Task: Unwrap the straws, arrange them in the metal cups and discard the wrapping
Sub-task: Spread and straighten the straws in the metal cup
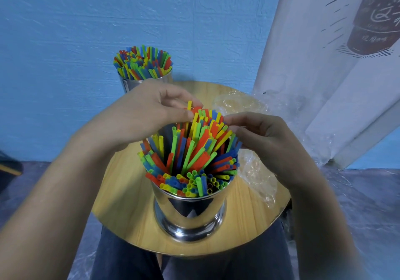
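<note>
The blue wall fills the left and rear of the view. Against it, at the rear left edge of the round wooden desk, stands the far metal cup, upright and packed with far straws in red, yellow, green and blue; its base is hidden behind the left hand. The left hand reaches in from the left above the desk, with thumb and fingertips closed in a pinch on the top of a yellow straw and the red tips beside it. These belong to the straws that stand in the near metal cup. That cup sits upright near the front centre of the desk. Its straws fan outward, and a taller cluster leans toward the rear between the two hands. The right hand comes in from the right, fingers curled, with fingertips touching the straw tops on the right side of the cluster; it cannot be determined whether they grip a straw. The two hands are near each other but apart. The clear plastic wrapping lies crumpled on the right part of the desk, behind and under the right hand. A white curtain with dark printing hangs at far right. Dark trouser legs show below the front edge of the desk.
</note>
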Demonstrator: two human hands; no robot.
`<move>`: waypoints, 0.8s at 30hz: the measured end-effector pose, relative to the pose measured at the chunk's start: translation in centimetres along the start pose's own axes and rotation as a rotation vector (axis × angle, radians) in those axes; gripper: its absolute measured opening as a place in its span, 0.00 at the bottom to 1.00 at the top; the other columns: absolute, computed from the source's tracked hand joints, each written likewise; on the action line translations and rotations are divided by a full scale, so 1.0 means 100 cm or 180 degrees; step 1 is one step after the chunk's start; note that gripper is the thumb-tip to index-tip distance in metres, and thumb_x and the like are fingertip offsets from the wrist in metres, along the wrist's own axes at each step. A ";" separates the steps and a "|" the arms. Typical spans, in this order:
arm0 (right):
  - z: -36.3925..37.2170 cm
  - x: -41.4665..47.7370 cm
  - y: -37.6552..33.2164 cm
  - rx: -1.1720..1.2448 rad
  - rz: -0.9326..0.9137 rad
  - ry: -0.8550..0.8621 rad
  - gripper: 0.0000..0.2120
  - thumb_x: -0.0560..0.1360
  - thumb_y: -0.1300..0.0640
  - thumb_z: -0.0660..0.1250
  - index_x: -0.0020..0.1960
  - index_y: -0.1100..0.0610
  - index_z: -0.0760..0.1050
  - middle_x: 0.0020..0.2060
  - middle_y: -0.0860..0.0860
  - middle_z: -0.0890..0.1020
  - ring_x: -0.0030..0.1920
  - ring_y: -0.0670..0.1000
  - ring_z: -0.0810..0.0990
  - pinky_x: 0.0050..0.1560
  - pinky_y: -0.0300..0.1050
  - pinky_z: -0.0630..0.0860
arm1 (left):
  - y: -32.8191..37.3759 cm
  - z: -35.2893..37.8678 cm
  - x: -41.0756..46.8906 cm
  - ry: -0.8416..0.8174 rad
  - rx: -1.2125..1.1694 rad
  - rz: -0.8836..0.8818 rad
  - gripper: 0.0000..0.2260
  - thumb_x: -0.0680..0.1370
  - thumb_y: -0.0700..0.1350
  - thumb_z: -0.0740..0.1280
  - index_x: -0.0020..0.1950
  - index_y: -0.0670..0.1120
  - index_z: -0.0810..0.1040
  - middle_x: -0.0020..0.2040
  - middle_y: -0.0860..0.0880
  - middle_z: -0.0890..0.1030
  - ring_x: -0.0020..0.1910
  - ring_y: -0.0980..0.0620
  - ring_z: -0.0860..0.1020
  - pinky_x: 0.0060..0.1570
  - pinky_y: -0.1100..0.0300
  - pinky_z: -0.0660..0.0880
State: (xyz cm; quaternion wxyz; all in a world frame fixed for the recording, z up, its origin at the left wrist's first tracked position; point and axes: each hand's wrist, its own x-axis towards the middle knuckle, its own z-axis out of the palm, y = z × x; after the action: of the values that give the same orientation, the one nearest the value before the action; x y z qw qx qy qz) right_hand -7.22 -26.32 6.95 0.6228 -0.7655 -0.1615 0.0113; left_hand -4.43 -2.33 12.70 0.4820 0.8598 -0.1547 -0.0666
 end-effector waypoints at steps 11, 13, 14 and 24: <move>0.005 0.006 -0.007 -0.0211 -0.0091 -0.0165 0.14 0.77 0.51 0.66 0.56 0.57 0.83 0.50 0.53 0.88 0.55 0.53 0.86 0.57 0.60 0.82 | -0.002 -0.002 -0.001 -0.0195 0.0188 0.0208 0.12 0.80 0.38 0.69 0.55 0.54 0.85 0.41 0.55 0.86 0.45 0.59 0.85 0.47 0.69 0.78; 0.007 0.008 -0.007 -0.0238 -0.0107 -0.0164 0.14 0.77 0.50 0.67 0.55 0.58 0.83 0.48 0.53 0.88 0.54 0.53 0.86 0.57 0.60 0.82 | -0.002 -0.002 -0.002 -0.0314 0.0136 0.0225 0.12 0.81 0.38 0.68 0.56 0.54 0.85 0.41 0.57 0.86 0.46 0.61 0.85 0.48 0.71 0.76; 0.008 0.009 -0.007 -0.0241 -0.0113 -0.0161 0.14 0.76 0.50 0.67 0.54 0.57 0.83 0.48 0.52 0.88 0.54 0.52 0.86 0.56 0.57 0.83 | -0.002 -0.003 -0.003 -0.0342 0.0082 0.0226 0.12 0.81 0.38 0.68 0.56 0.53 0.85 0.42 0.57 0.86 0.47 0.61 0.85 0.48 0.71 0.76; 0.014 0.016 -0.005 -0.0531 -0.0242 -0.0101 0.08 0.80 0.60 0.69 0.47 0.49 0.82 0.44 0.44 0.86 0.53 0.49 0.84 0.50 0.47 0.84 | -0.003 -0.003 -0.001 -0.0344 -0.0077 0.0196 0.09 0.80 0.40 0.68 0.55 0.52 0.84 0.45 0.54 0.88 0.47 0.59 0.86 0.49 0.68 0.79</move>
State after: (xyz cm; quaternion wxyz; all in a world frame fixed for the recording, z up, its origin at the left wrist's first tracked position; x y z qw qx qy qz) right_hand -6.12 -24.45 7.42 0.5542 -0.8077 -0.2006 -0.0138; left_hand -4.39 -1.86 12.60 0.4851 0.8439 -0.2062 -0.0999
